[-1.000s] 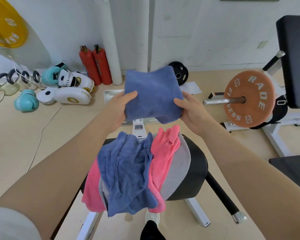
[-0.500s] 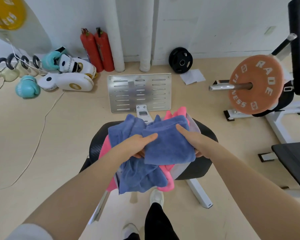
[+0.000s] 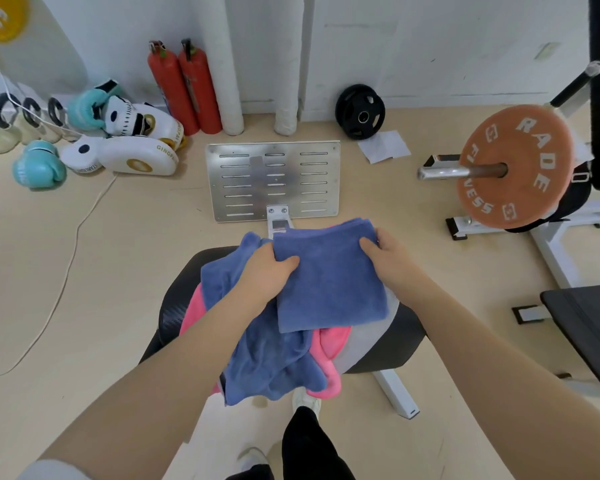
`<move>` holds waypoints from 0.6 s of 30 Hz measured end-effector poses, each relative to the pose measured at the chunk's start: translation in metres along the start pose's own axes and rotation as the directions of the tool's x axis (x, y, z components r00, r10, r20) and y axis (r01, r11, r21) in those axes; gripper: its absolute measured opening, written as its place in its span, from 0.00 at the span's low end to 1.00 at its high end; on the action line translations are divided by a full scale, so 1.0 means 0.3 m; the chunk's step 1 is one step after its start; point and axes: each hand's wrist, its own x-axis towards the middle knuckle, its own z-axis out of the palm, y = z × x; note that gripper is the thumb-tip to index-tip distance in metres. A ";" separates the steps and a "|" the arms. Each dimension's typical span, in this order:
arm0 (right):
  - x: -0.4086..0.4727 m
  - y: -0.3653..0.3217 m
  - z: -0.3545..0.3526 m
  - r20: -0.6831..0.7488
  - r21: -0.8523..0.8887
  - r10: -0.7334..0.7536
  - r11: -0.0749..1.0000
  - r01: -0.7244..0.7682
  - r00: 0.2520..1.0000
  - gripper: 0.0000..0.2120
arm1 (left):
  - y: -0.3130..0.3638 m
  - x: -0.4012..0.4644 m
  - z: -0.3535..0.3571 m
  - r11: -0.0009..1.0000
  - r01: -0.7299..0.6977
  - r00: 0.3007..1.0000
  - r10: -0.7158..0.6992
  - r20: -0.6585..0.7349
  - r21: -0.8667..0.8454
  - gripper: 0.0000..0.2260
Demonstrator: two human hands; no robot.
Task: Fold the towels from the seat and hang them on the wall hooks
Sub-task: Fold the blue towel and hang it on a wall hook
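Folded blue towel [image 3: 329,278] betw. both hands, long axis toward wall.

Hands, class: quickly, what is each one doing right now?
Left hand: grips the folded blue towel.
Right hand: grips the same towel's other side.

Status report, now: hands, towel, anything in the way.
Left hand and right hand both grip the folded blue towel. Towel sits over the unfolded pile on the seat. No wall hooks in view.
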 end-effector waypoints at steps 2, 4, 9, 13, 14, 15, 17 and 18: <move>0.046 0.003 0.008 -0.017 -0.078 0.009 0.997 -0.011 1.000 0.14 | -0.022 0.043 0.010 0.989 -0.032 0.998 0.040 -0.055 0.144 0.09; 0.087 0.010 0.018 -0.024 -0.172 0.031 0.984 -0.035 0.999 0.15 | -0.039 0.075 0.031 0.951 -0.057 0.993 0.087 -0.084 0.304 0.10; 0.148 0.045 0.034 -0.098 -0.404 0.061 0.910 -0.095 0.993 0.14 | -0.066 0.097 0.066 0.822 0.066 0.989 0.022 -0.148 0.566 0.20; 0.140 0.048 0.050 -0.086 -0.489 0.027 0.870 -0.066 0.996 0.12 | -0.050 0.100 0.080 0.675 -0.187 0.963 0.271 -0.004 0.714 0.27; 0.140 0.045 0.051 -0.068 -0.511 0.010 0.859 -0.044 0.998 0.13 | -0.044 0.104 0.093 0.625 -0.338 0.921 0.373 0.112 0.703 0.25; 0.140 0.046 0.050 -0.048 -0.509 -0.009 0.861 -0.017 0.999 0.15 | -0.038 0.103 0.108 0.586 -0.455 0.877 0.424 0.224 0.670 0.24; 0.134 0.053 0.035 -0.036 -0.383 -0.012 0.924 -0.003 0.999 0.23 | -0.030 0.082 0.138 0.604 -0.560 0.829 0.418 0.372 0.568 0.29; 0.122 0.054 0.018 -0.053 -0.253 0.020 0.967 -0.032 0.998 0.27 | -0.034 0.068 0.150 0.630 -0.578 0.815 0.408 0.412 0.519 0.32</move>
